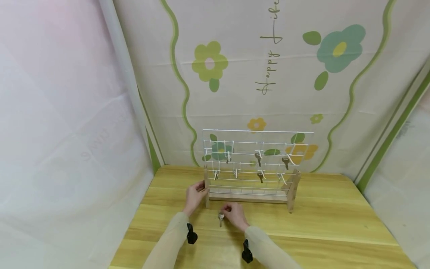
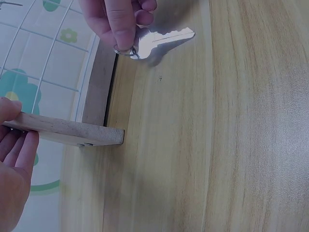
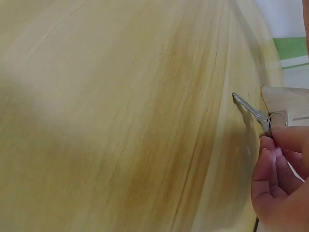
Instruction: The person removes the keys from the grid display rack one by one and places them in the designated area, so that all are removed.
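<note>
A silver key [image 2: 161, 39] on a small metal ring [image 3: 278, 120] is pinched between the thumb and fingers of my right hand [image 1: 236, 215], in front of the rack's lower left. My left hand [image 1: 195, 196] grips the left wooden upright [image 2: 72, 130] of the rack, thumb on one side and fingers on the other. The rack is a white wire grid [image 1: 252, 163] on a wooden base [image 1: 248, 197]. Several keys hang from its hooks in two rows, among them an upper middle key [image 1: 258, 158], an upper right key [image 1: 285, 162] and a lower key [image 1: 260, 177].
The rack stands on a wood-grain table [image 1: 322, 224], near its back edge. Behind it hangs a flowered cloth [image 1: 235, 101]. White cloth walls [image 1: 67, 130] close off the left and right sides. Each wrist carries a black strap device [image 1: 247, 256].
</note>
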{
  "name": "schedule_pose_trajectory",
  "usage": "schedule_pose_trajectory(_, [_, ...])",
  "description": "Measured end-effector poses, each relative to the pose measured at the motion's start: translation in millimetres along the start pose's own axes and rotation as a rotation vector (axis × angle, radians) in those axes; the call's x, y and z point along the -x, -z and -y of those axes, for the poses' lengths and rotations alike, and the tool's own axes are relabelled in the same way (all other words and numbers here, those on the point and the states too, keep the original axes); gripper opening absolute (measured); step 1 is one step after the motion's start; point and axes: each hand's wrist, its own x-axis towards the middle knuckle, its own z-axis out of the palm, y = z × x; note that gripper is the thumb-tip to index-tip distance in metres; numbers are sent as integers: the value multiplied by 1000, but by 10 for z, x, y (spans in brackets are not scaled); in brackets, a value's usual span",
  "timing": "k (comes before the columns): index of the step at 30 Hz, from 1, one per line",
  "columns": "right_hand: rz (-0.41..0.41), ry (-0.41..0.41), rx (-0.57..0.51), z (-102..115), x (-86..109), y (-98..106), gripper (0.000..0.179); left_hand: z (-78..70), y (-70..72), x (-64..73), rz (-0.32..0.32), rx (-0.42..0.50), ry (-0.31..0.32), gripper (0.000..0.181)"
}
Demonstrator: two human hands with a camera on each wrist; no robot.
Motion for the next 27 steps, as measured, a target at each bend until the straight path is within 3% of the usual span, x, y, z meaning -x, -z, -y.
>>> schedule_pose_trajectory(13, [10, -30, 27, -65, -27, -7, 5, 33, -19, -13, -1, -16, 1, 39])
schedule_pose_trajectory(27, [-53, 21, 96, -108, -72, -99, 7, 42, 0, -1, 7, 4, 9, 41])
